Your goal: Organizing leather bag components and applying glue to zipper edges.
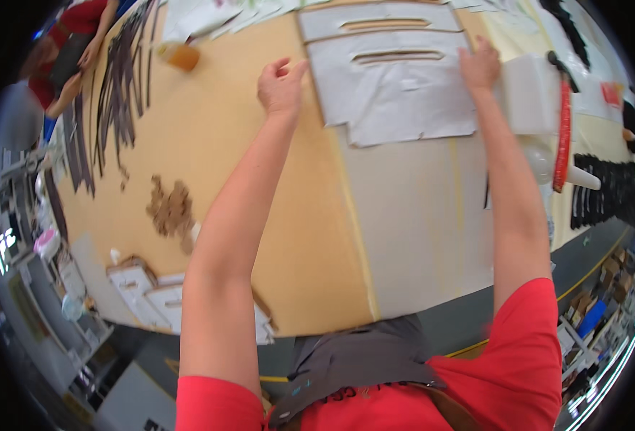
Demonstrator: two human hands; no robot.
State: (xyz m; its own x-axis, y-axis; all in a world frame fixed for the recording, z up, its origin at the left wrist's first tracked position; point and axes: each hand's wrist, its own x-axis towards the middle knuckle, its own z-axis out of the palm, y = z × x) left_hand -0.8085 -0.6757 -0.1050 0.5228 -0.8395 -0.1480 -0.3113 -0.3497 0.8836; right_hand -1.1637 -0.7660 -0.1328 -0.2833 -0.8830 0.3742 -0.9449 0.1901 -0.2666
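Note:
A white flat panel (pixel 396 97) with a long slot and brown edges lies at the far middle of the table, below a second slotted white panel (pixel 324 24). My left hand (pixel 281 87) is just left of the panels, fingers loosely bent and thumb apart, with nothing visible in it. At the panels' right edge is my right hand (pixel 480 66), its thumb side against the edge and its fingers spread. Whether it presses on the panel I cannot tell.
A bundle of dark strips (pixel 120 100) and an amber-coloured container (pixel 179 55) lie far left. Brown small pieces (pixel 170 205) are heaped nearer. White cut panels (pixel 141 291) sit at the near left edge. At right are a white container (pixel 529 97), a red strip (pixel 564 133) and black strips (pixel 605 190). Another person's hands (pixel 80 68) show at far left.

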